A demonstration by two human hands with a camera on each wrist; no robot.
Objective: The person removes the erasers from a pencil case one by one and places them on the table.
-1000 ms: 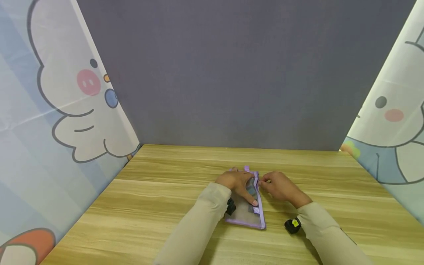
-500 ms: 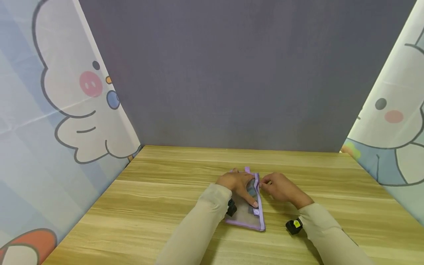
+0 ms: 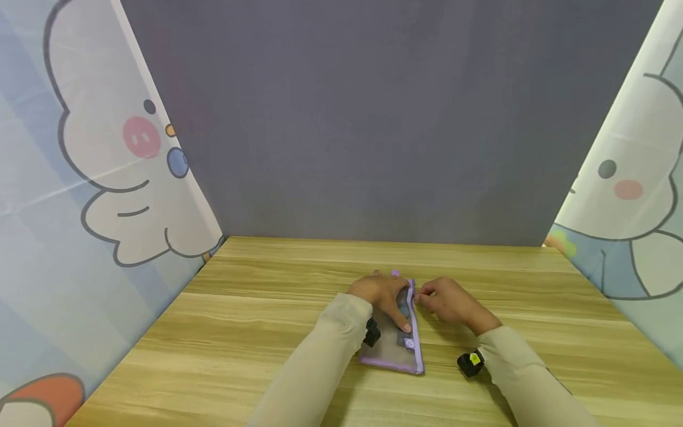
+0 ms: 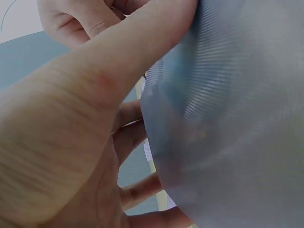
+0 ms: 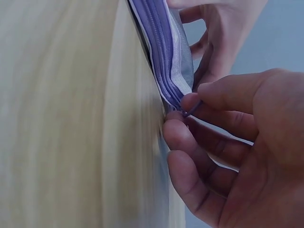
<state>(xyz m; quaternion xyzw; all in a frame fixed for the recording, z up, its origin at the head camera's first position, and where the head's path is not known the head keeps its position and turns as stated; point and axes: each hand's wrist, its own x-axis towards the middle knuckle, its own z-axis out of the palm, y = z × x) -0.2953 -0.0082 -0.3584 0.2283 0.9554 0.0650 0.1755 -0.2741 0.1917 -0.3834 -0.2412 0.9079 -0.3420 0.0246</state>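
Note:
A flat grey mesh zipper pouch [image 3: 389, 347] with purple trim lies on the wooden table, its zipped edge towards the right. My left hand [image 3: 380, 295] holds it from above, thumb near the zip and fingers reaching to the far end. In the left wrist view the mesh [image 4: 247, 133] bulges beside the thumb, with the fingertips at its edge. My right hand [image 3: 445, 301] pinches a thin purple zipper pull [image 5: 192, 109] at the far part of the purple zip [image 5: 159, 42]. The fingertips partly hide the pull. Bluish shapes show dimly through the mesh.
The wooden table [image 3: 240, 332] extends around the pouch. A dark grey panel [image 3: 341, 118] stands behind it, and cartoon-printed curtains [image 3: 107, 178] hang at both sides. Each wrist wears a small black camera, such as the right wrist camera [image 3: 469, 364].
The head view shifts slightly. Both hands stay almost in place, the right one still pinching the zipper pull and the left one still on the pouch.

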